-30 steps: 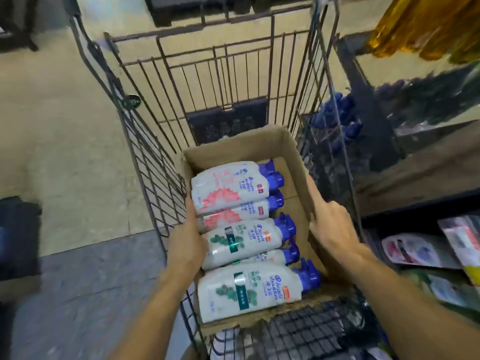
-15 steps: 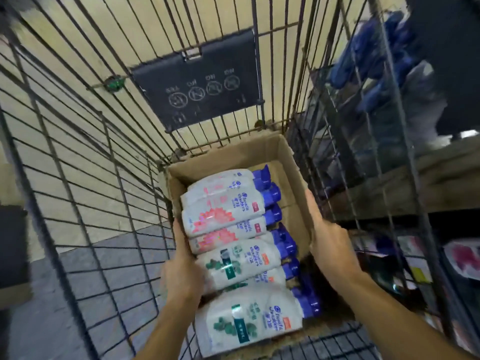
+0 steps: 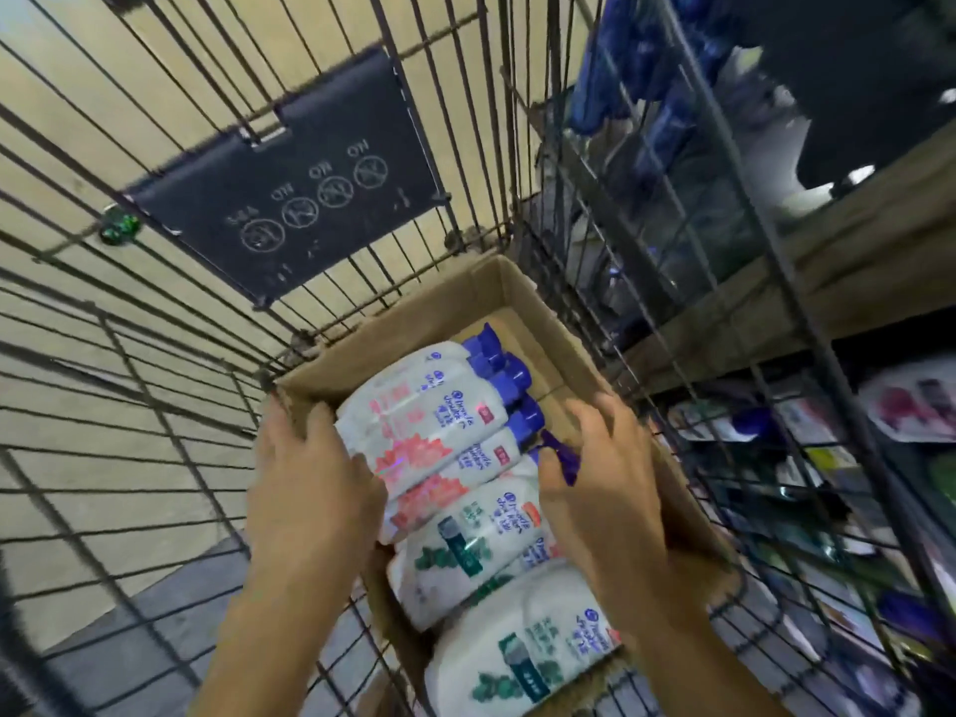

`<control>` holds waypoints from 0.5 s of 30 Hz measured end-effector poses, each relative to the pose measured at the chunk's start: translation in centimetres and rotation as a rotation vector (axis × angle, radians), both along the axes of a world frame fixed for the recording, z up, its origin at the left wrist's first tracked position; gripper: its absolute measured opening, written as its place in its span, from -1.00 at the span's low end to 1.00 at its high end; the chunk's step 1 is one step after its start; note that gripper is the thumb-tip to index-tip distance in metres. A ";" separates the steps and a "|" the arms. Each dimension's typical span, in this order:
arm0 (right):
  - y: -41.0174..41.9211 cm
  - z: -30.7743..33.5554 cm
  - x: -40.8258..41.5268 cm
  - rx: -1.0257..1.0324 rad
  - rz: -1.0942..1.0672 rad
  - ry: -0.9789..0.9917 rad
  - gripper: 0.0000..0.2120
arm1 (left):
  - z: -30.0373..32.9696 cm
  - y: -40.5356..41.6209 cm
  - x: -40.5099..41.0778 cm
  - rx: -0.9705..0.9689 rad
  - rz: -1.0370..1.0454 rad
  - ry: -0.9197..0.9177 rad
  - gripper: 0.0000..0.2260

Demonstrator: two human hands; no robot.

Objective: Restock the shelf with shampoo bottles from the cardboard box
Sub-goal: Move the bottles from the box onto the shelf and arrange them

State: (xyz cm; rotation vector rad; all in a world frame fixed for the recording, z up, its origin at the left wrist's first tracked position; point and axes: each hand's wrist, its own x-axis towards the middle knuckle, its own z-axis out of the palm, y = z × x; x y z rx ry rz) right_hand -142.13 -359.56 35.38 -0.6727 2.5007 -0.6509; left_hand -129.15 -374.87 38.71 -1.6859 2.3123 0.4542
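An open cardboard box (image 3: 509,295) sits in a wire cart and holds several white shampoo bottles with blue caps, lying on their sides. The far ones carry pink flower labels (image 3: 429,406), the near ones green leaf labels (image 3: 522,659). My left hand (image 3: 310,489) is inside the box's left wall, with fingers and thumb closed over the base of a pink-label bottle. My right hand (image 3: 600,499) curls its fingers around the blue cap (image 3: 558,452) of a green-label bottle (image 3: 476,530) in the middle of the row.
The cart's wire walls (image 3: 155,406) rise close around the box on the left, far and right sides, with a dark sign plate (image 3: 289,199) on the far wall. Through the right wires a wooden shelf (image 3: 838,282) holds blue-capped bottles above and packets below.
Both hands have left the outer sides of the box and come inward onto the bottles. The view has moved in closer over the box.
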 end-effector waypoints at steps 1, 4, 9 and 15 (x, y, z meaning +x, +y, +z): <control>-0.2 0.7 1.2 -0.054 -0.094 -0.073 -0.68 | 0.7 -1.7 -0.6 -0.029 -0.065 -0.021 -0.56; -1.2 2.0 3.6 0.044 -0.256 -0.321 -0.99 | 1.3 -4.9 -2.9 -0.076 -0.307 0.001 -0.73; -2.7 1.1 6.9 0.380 -0.275 -0.477 -0.71 | -2.2 -4.9 -3.9 0.226 -0.644 0.003 -0.72; -3.9 -0.7 8.6 0.281 -0.721 -0.551 -0.18 | -5.6 -5.9 -4.2 0.533 -0.508 0.059 -0.37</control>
